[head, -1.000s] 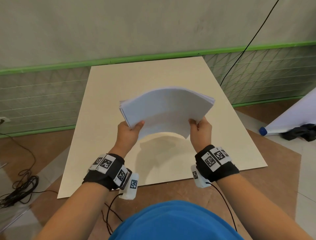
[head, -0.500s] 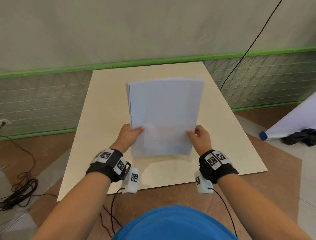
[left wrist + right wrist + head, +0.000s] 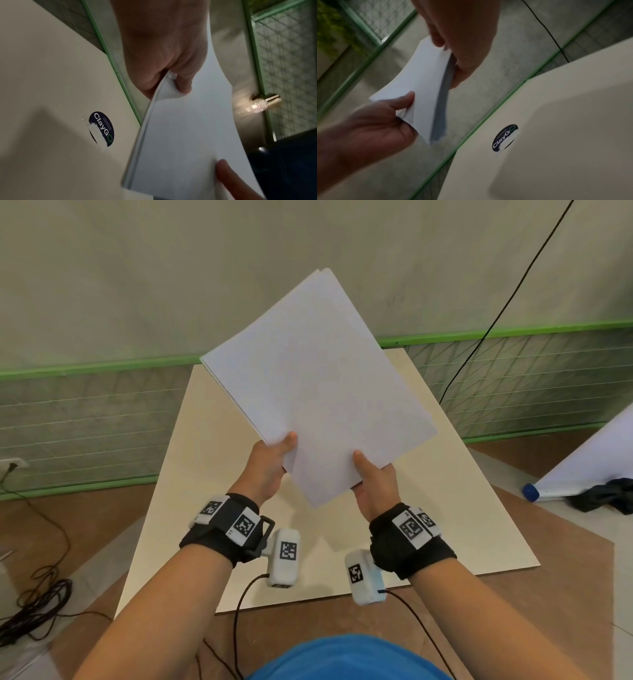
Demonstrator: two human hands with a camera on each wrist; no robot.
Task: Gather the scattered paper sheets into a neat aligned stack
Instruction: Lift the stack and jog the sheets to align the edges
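Left hand (image 3: 270,462) pinches the paper stack (image 3: 318,385) at its lower left edge, thumb on top. The sheets fan up and away, tilted like a diamond, clear above the table (image 3: 191,474). Right hand (image 3: 375,484) has its grip clamped beside the bottom corner.
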